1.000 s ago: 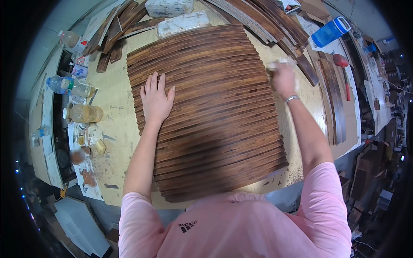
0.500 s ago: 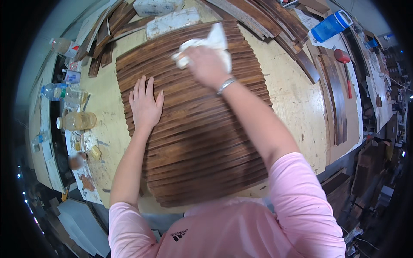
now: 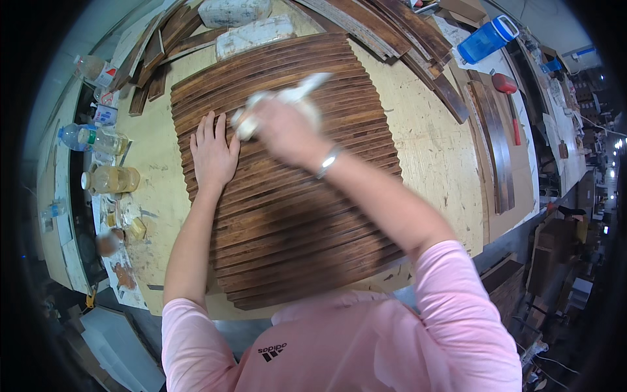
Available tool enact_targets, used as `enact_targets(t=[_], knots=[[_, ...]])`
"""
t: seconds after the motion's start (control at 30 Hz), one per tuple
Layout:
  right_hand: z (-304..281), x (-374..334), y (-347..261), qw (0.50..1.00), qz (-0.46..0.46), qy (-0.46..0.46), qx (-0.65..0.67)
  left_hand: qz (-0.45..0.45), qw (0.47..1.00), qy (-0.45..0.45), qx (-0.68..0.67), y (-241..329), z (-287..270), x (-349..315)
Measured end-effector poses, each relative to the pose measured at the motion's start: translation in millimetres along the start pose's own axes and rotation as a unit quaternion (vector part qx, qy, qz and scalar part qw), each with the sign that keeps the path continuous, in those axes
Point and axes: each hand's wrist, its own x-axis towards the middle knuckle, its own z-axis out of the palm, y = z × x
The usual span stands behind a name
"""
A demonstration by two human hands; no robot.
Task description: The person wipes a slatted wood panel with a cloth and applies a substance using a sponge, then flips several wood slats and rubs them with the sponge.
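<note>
A large ribbed panel of dark brown wood [image 3: 261, 222] lies flat on the pale workbench in front of me, its wavy edges at left and right. My left hand [image 3: 214, 151] rests on the panel's left part, palm down, fingers stretched out. Just right of it, my right hand [image 3: 284, 130] presses a crumpled white cloth [image 3: 307, 104] against the ribs. That hand is blurred by motion, and its fingers are partly hidden by the cloth. A loose end of the cloth sticks out toward the far right.
Dark wooden strips [image 3: 366, 29] and white wrapped blocks [image 3: 255, 36] lie along the bench's far side. At left stand several bottles and a jar of yellowish liquid [image 3: 114, 179]. On the right are a blue water bottle [image 3: 486, 40], a red-headed mallet [image 3: 504, 83] and long boards [image 3: 494, 144].
My right hand has swept the cloth left and nearer to me across the panel, close to my left hand. The left hand stays in its place on the ribs.
</note>
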Motion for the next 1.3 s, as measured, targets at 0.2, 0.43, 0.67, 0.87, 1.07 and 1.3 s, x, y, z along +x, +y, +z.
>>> enact_targets(t=[0.2, 0.43, 0.67, 0.87, 1.07, 1.3], knots=[[-15, -75, 66, 0.992, 0.074, -0.051, -0.087, 0.003, 1.0, 0.01, -0.002, -3, 3, -1], [-145, -129, 135, 0.939, 0.242, 0.055, -0.24, -0.001, 1.0, 0.013, 0.018, 3, 6, 2], [-2, -64, -62, 0.99, -0.033, -0.136, 0.03, -0.005, 1.0, -0.014, 0.0, -3, 6, 4], [-88, -169, 70, 0.985, 0.135, 0.003, -0.105, 0.007, 1.0, 0.002, 0.015, -2, 3, -2], [-161, -162, 47, 0.885, 0.459, -0.018, -0.076, -0.001, 1.0, 0.01, 0.018, -6, 9, -3], [-28, -147, -52, 0.999, 0.001, -0.022, 0.044, 0.011, 1.0, 0.007, 0.02, -7, 6, 2]])
